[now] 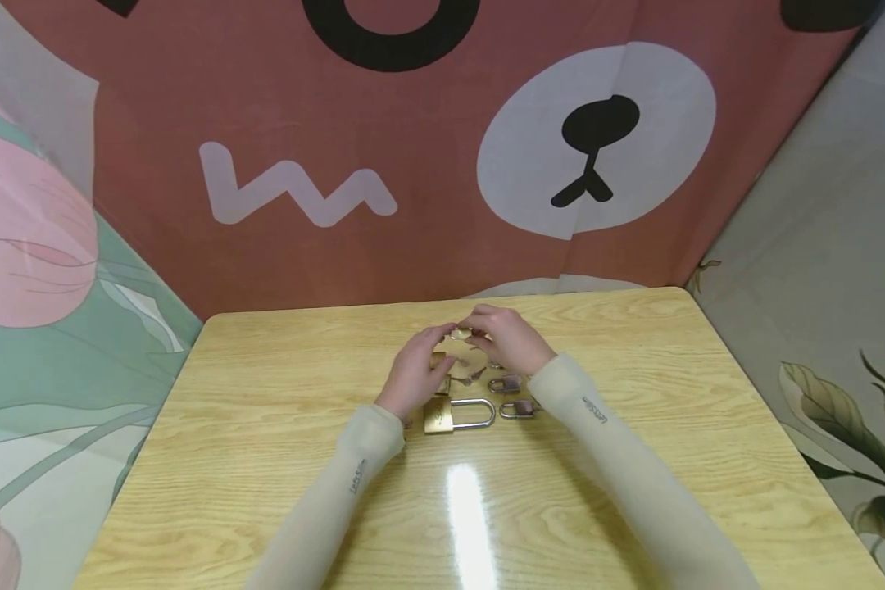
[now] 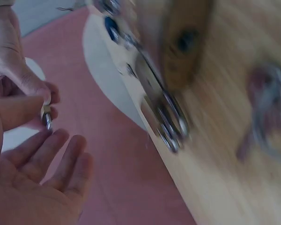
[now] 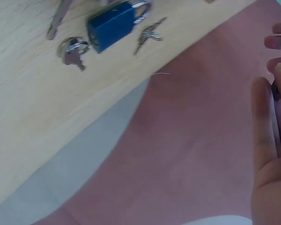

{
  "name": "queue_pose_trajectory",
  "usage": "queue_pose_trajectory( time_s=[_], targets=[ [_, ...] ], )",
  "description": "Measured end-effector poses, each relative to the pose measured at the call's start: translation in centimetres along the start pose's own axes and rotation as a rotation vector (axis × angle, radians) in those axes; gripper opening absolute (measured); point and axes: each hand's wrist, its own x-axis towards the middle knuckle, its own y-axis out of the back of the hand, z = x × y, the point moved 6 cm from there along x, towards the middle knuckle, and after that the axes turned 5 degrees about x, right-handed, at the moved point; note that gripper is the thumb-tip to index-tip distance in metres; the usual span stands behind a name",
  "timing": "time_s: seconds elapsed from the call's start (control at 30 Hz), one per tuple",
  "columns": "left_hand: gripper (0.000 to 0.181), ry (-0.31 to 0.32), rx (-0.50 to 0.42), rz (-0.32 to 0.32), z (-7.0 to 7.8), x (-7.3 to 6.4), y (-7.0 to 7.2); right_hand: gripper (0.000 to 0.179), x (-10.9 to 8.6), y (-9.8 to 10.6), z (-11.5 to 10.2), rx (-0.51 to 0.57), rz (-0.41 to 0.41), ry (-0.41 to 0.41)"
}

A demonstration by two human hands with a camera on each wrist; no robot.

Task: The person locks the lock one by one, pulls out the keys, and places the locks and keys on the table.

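Note:
A small brass padlock (image 1: 460, 333) is up between both hands near the table's far side. My right hand (image 1: 512, 340) pinches it between thumb and fingers; its shackle points down in the left wrist view. My left hand (image 1: 416, 369) is beside it with fingers fairly straight, fingertips right at the padlock and thumb spread apart. Below the hands lie loose keys (image 1: 470, 377) and a large brass padlock (image 1: 438, 416) with a long shackle. In the right wrist view, my right hand (image 3: 274, 145) is at the right edge, its grip partly cut off.
Two smaller padlocks, one (image 1: 505, 383) above the other (image 1: 519, 409), lie under the right forearm. A blue padlock (image 3: 111, 26) with keys (image 3: 150, 35) beside it shows near the edge of the wooden table (image 1: 280, 459). Behind hangs a red printed cloth (image 1: 428, 262).

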Motion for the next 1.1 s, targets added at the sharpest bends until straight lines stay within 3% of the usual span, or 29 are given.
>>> queue_pose_trajectory(
  time_s=[0.07, 0.3, 0.4, 0.7, 1.1],
  targets=[
    [0.053, -0.03, 0.115, -0.016, -0.2, 0.1, -0.1, 0.024, 0.4, -0.6, 0.8, -0.014, -0.034, -0.015],
    [0.048, -0.104, 0.303, -0.118, -1.4, 1.0, -1.2, 0.025, 1.6, -2.6, 3.1, -0.048, -0.143, -0.092],
    [0.048, -0.136, 0.386, -0.151, -1.9, 1.2, -1.8, 0.025, 1.8, -3.6, 3.8, -0.114, -0.202, -0.122],
    [0.051, -0.084, 0.46, -0.283, -2.9, 1.2, -2.8, 0.021, 2.5, -5.5, 4.8, -0.261, -0.286, -0.115],
    [0.053, -0.08, 0.496, -0.32, -3.3, 1.5, -3.8, 0.022, 2.3, -5.9, 5.2, -0.277, -0.278, -0.149]
  ],
)
